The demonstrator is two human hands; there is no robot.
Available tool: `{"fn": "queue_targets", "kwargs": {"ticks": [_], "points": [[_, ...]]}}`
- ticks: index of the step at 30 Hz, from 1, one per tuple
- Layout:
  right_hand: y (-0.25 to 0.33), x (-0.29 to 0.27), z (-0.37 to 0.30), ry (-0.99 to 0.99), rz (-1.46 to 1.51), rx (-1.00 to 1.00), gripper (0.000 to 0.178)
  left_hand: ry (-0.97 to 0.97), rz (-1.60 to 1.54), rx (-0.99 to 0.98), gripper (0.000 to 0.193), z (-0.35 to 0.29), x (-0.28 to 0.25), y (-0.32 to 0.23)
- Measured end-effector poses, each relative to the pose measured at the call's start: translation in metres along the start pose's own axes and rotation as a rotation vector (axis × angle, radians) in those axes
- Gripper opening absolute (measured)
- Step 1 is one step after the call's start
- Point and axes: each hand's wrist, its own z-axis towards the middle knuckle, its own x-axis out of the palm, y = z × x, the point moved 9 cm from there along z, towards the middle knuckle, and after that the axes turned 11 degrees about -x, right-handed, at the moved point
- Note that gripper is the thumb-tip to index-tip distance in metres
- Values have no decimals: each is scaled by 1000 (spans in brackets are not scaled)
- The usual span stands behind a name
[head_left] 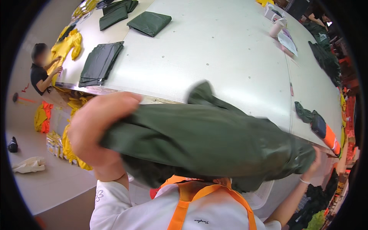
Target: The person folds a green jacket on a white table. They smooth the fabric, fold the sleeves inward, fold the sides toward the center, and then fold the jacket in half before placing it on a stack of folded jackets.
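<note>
A dark green, smooth-coated garment point(207, 138) is stretched across in front of me, above the near edge of the table; parts of it are blurred by motion. My left hand point(96, 126) grips its left end, fingers curled over the top. At the other end, my right hand point(315, 163) is closed on the bunched fabric, its fingers partly hidden behind it. A loose flap point(201, 92) sticks up from the upper edge. Which kind of garment it is, I cannot tell. Beyond it, to the left, lies a stack of folded dark green garments point(101, 63).
On the wide white table point(214, 46) lies another folded green garment point(149, 23). A person point(42, 73) at the far left handles a yellow garment point(65, 50). An orange and dark bundle point(326, 130) rests at the right edge. A white box point(274, 14) stands far right.
</note>
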Motion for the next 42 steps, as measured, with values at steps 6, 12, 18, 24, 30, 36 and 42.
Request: {"fn": "queue_targets", "kwargs": {"ticks": [6, 12, 18, 24, 30, 36, 42], "points": [[115, -84, 140, -242, 315, -16, 27, 319, -20, -146, 15, -33, 14, 25], [213, 213, 378, 65, 209, -446, 26, 213, 294, -705, 7, -74, -27, 96], [335, 470, 376, 269, 380, -881, 29, 123, 455, -964, 43, -137, -7, 230], [227, 563, 171, 706, 222, -947, 57, 311, 633, -914, 104, -145, 139, 306], [53, 550, 126, 825, -75, -452, 70, 7, 863, -964, 71, -112, 163, 387], [39, 547, 144, 809, 150, -390, 59, -214, 1240, -938, 39, -68, 41, 465], [-33, 494, 252, 338, 61, -149, 28, 99, 749, -725, 53, 56, 195, 539]]}}
